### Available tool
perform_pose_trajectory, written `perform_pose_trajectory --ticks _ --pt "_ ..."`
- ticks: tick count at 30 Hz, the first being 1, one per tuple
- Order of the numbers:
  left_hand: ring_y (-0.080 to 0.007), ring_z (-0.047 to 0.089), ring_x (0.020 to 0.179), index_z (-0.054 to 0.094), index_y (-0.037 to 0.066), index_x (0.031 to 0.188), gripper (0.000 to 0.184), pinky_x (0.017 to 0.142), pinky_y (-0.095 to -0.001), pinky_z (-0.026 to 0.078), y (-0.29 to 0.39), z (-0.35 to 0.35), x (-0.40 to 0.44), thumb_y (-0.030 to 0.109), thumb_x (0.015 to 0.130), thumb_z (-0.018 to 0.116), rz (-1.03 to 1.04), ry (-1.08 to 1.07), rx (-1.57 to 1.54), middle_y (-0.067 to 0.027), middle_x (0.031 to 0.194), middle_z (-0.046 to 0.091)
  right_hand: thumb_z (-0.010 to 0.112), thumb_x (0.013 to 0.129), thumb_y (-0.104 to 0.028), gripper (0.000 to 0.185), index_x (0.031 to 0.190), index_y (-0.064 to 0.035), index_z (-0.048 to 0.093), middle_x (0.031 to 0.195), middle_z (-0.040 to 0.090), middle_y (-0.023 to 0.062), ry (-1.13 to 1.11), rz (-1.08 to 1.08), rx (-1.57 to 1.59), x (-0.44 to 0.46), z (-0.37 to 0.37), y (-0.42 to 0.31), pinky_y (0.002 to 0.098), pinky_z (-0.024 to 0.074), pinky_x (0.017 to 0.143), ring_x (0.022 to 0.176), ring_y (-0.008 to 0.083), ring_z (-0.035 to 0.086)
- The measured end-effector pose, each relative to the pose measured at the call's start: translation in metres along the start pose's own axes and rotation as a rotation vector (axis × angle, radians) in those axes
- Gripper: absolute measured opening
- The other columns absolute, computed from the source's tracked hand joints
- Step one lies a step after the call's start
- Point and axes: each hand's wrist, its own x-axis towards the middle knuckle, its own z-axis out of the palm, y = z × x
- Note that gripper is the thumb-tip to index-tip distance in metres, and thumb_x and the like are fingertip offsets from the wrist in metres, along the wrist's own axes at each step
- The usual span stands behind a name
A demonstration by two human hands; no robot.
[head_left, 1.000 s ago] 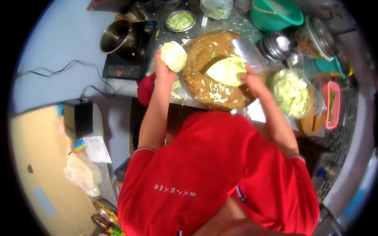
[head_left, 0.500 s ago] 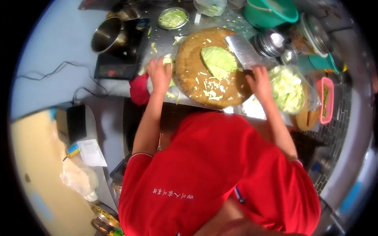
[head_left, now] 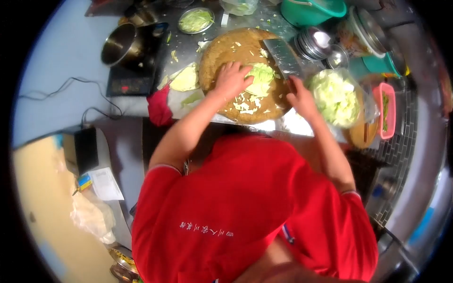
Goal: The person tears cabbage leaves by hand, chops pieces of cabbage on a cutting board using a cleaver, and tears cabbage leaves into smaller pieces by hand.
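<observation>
A piece of cabbage lies on the round wooden chopping board, among pale scraps. My left hand rests on its left side with the fingers spread a little. At the board's right edge, my right hand is closed round the handle of a cleaver, whose broad blade lies over the board's upper right. Another cabbage piece sits on the counter left of the board. A bag of cut cabbage stands right of my right hand.
On the left are a steel pot, a black cooker and a red cloth. A plate of shreds, a green bucket and stacked metal dishes stand behind. A pink tray is at right.
My left hand has put one cabbage piece down left of the board and moved onto the other piece. My right hand let go of that piece and took hold of the cleaver.
</observation>
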Motion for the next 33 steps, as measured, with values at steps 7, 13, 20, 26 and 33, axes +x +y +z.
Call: perform_pose_trajectory --ticks 7,13,20,26,33 --pt "-0.0386 0.053 0.11 0.067 0.003 0.13 0.046 0.098 -0.0473 0.045 0.082 0.035 -0.027 0.031 0.094 0.07 -0.228 0.324 -0.092 -0.0204 0.118 0.057 0.068 0.091 -0.008 0.064 0.151 -0.0059 0.045 0.129 0.066 0.0209 0.45 -0.282 0.228 -0.05 -0.073 -0.077 0.0372 0.0541 0.092 0.106 0.0294 0.07" --pt "-0.0401 0.057 0.11 0.065 -0.003 0.109 0.029 0.095 -0.0465 0.047 0.068 0.042 -0.04 0.017 0.09 0.076 -0.245 0.44 -0.307 -0.021 0.111 0.062 0.064 0.093 -0.009 0.063 0.152 -0.0069 0.043 0.084 0.062 0.0129 0.074 -0.179 0.094 -0.083 0.019 0.019 0.0397 0.051 0.074 0.076 0.027 0.06" --pt "-0.0409 0.057 0.103 0.066 -0.001 0.102 0.029 0.092 -0.0462 0.047 0.063 0.051 -0.042 0.018 0.086 0.079 -0.174 0.468 -0.169 -0.0195 0.104 0.061 0.065 0.088 -0.003 0.07 0.153 -0.0183 0.044 0.112 0.068 0.0246 0.411 -0.388 0.048 -0.07 -0.042 -0.047 0.0472 0.0553 0.076 0.095 0.0421 0.069" --pt "-0.0391 0.056 0.106 0.068 0.0 0.101 0.028 0.093 -0.0461 0.047 0.063 0.053 -0.049 0.02 0.086 0.08 -0.204 0.419 -0.192 -0.0183 0.104 0.061 0.063 0.089 0.002 0.076 0.156 -0.0237 0.041 0.122 0.068 0.0219 -0.206 -0.126 -0.105 -0.091 0.025 0.046 0.0451 0.0562 0.085 0.101 0.0392 0.069" --pt "-0.0446 0.038 0.14 0.053 0.013 0.148 0.077 0.116 -0.0554 0.035 0.085 0.025 -0.036 0.038 0.081 0.082 0.015 0.066 0.046 -0.0198 0.154 0.041 0.066 0.088 -0.004 0.07 0.153 -0.0174 0.045 0.116 0.07 0.0215 0.295 -0.252 0.086 -0.056 -0.027 -0.002 0.0426 0.0575 0.083 0.098 0.0367 0.071"
